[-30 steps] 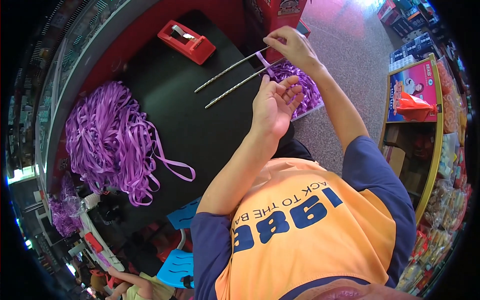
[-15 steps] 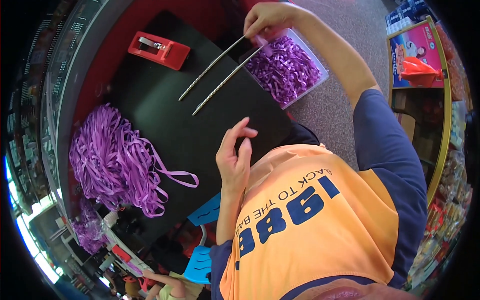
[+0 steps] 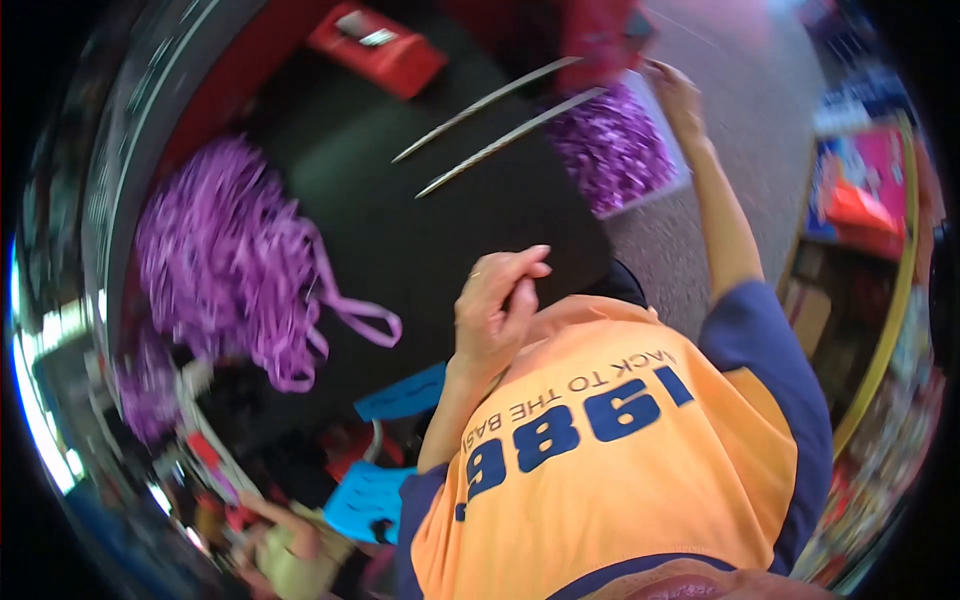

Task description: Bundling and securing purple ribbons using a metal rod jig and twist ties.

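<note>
My left hand (image 3: 495, 305) is in front of my chest, over the near side of the black table (image 3: 370, 235). Its fingers are curled together, and nothing shows in them. At the right rim of a clear plastic bin (image 3: 680, 135) is my right hand (image 3: 678, 100), blurred, so its fingers cannot be made out. Short curled purple ribbon pieces (image 3: 615, 150) fill the bin. Two long metal rods with spiral grooves, the left one (image 3: 485, 107) and the right one (image 3: 510, 142), stick out side by side above the table, touched by neither hand. Their far ends are blurred.
A red tape dispenser (image 3: 378, 48) stands at the table's far end. Loose purple ribbon (image 3: 225, 250) is heaped on the left. A blue stool (image 3: 370, 500) and another person (image 3: 290, 545) are at lower left. Shelves with goods (image 3: 850, 290) line the right side.
My right hand has left the far ends of the rods and moved right to the bin's edge. My left hand's fingers have closed together. The whole view has shifted and blurred.
</note>
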### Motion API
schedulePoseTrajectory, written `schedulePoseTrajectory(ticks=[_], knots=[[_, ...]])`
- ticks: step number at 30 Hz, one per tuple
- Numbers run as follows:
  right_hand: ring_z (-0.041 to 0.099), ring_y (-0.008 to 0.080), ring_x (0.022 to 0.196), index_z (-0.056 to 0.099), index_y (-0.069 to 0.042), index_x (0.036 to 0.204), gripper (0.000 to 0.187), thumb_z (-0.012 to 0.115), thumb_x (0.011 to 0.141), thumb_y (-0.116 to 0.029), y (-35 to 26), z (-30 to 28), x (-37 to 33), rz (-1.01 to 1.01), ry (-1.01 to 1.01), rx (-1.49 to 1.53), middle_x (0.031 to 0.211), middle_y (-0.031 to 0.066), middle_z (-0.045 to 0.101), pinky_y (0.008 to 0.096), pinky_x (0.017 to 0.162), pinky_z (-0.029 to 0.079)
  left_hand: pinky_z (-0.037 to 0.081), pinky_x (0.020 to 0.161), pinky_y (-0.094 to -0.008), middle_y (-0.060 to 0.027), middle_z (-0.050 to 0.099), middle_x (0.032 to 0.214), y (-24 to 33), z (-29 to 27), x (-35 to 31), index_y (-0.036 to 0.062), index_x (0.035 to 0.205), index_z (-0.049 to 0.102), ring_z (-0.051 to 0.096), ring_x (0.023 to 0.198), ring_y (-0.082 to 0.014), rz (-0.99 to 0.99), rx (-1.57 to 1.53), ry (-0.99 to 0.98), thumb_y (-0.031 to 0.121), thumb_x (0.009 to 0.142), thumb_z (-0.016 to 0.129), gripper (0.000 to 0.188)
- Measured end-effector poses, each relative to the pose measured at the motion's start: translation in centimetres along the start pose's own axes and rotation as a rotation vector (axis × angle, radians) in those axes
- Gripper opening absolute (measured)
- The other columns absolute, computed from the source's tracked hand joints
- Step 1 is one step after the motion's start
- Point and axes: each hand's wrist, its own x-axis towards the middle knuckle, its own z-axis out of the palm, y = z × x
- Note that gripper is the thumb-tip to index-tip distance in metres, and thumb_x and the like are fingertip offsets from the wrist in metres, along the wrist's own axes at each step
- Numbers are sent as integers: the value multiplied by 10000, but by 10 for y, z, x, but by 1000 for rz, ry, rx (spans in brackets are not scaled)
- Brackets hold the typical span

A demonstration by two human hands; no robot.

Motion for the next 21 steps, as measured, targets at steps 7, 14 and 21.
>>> schedulePoseTrajectory(ticks=[7, 14, 21], knots=[[610, 93, 841, 670, -42, 1079, 226, 529, 956, -169, -190, -59, -36, -264, 102, 609, 912, 51, 679, 242, 758, 480, 486, 675, -290, -76, 655, 826, 11, -27, -10, 22, 1007, 657, 631, 754, -196, 191, 30, 131, -61, 757, 653, 263], [593, 152, 704, 657, 1, 975, 190, 604, 883, -157, -354, -35, -65, -836, -708, 477, 836, 104, 646, 271, 635, 466, 472, 652, -316, -89, 645, 743, 25, -83, -51, 2, 841, 676, 614, 694, -219, 272, 298, 390, 18, 793, 634, 66], [642, 290, 685, 666, 32, 898, 432, 595, 870, -394, -434, 96, -57, -682, -810, 165, 685, 190, 620, 364, 646, 489, 436, 647, -234, -61, 636, 766, 22, -94, -95, 2, 974, 670, 587, 717, -127, -140, 17, 705, 96, 911, 568, 152]])
